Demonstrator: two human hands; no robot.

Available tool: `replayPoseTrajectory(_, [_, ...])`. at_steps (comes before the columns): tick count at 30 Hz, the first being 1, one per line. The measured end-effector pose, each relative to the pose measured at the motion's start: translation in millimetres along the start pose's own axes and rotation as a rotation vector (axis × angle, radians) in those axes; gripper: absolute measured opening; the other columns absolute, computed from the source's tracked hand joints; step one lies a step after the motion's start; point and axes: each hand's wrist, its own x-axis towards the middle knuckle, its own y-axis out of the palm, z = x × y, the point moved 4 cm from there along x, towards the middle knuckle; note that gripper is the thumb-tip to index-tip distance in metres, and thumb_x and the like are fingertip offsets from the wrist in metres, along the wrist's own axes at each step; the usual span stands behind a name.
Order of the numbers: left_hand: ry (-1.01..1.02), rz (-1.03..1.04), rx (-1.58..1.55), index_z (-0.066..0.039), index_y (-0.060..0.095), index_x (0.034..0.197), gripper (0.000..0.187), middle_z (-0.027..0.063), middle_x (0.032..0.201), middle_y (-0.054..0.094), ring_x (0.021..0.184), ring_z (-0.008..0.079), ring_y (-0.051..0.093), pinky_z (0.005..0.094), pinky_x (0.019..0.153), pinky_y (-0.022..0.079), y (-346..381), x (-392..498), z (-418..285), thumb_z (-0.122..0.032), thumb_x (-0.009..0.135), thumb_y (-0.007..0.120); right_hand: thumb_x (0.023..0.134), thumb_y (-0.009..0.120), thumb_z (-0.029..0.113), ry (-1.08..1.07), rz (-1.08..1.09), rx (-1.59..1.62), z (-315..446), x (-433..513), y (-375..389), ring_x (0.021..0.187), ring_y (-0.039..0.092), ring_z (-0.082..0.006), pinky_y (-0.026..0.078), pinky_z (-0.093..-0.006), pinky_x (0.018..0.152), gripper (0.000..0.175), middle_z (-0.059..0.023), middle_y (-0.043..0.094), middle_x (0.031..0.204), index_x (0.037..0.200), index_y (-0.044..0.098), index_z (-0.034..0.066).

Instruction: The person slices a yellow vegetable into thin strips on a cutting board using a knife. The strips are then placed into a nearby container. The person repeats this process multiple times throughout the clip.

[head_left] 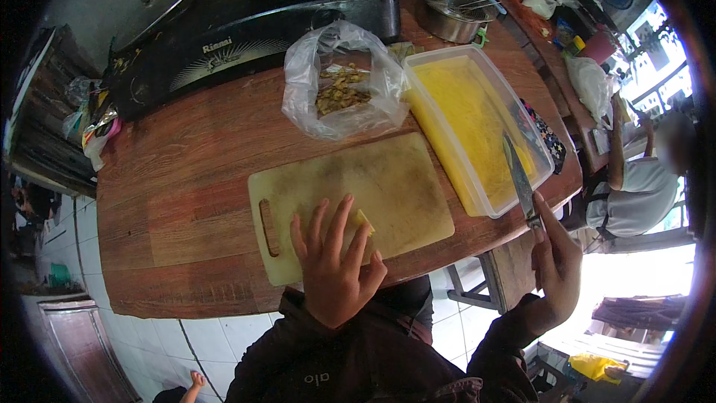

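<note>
My left hand (338, 266) is over a pale plastic cutting board (391, 179), its fingers spread. A small thin yellow piece (364, 218) lies on the board by the index fingertip. Out to the right, my right hand (556, 266) grips a kitchen knife (520, 179), the index finger along its spine. The blade points away from me, over the near right corner of a clear plastic container (523, 196). Yellow contents (453, 89) fill much of that container; whether they are shreds or liquid I cannot tell. Behind the board sits an open plastic bag (302, 84) of brownish peelings (344, 89).
A black Rinnai gas stove (251, 39) spans the back of the wooden table (190, 190). Beyond the container stands a metal pot (453, 25) with a wire strainer. At right is another person (637, 190). Another person's hand (197, 379) shows at lower left, and a wooden stool (503, 280) stands by the table.
</note>
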Motion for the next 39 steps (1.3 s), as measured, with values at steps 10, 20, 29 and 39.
replayPoseTrajectory(10, [-0.007,0.048,0.014,-0.007,0.065,0.110,0.039,0.0165,0.144,0.041,0.134,0.0433,0.034,0.0666,0.108,0.017,3.4,0.5,-0.5,-0.019,0.073,0.066,0.086,0.053,0.002,-0.282,0.146,-0.314,6.2,37.5,-11.0,0.063,0.066,-0.0293,0.048,-0.0342,0.060,0.040,-0.0247,0.064,0.084,0.126,0.060,0.0012])
replayPoseTrajectory(20, [0.063,0.080,-0.073,-0.003,0.066,0.111,0.041,0.0170,0.139,0.045,0.132,0.0420,0.036,0.0621,0.109,0.020,1.7,1.6,-1.9,-0.018,0.073,0.067,0.083,0.059,0.005,-0.205,0.187,-0.613,14.3,55.1,-4.9,0.067,0.066,-0.0332,0.050,-0.0403,0.061,0.037,-0.0206,0.066,0.080,0.120,0.065,0.0060])
replayPoseTrajectory(29, [0.100,0.100,-0.084,-0.003,0.065,0.113,0.042,0.0162,0.135,0.048,0.130,0.0401,0.039,0.0609,0.109,0.022,4.4,1.2,-2.6,-0.025,0.078,0.066,0.086,0.060,0.012,-0.212,0.185,-0.663,17.8,55.7,-3.4,0.070,0.067,-0.0328,0.050,-0.0426,0.061,0.035,-0.0178,0.066,0.080,0.120,0.064,0.0097])
replayPoseTrajectory(39, [0.114,0.147,-0.054,-0.010,0.064,0.119,0.045,0.0135,0.133,0.049,0.127,0.0372,0.041,0.0649,0.108,0.017,2.0,4.8,-7.4,-0.032,0.080,0.066,0.079,0.062,0.003,-0.264,0.120,-0.474,39.2,8.1,-3.7,0.073,0.069,-0.0347,0.053,-0.0397,0.063,0.050,-0.0199,0.069,0.089,0.129,0.057,0.0037])
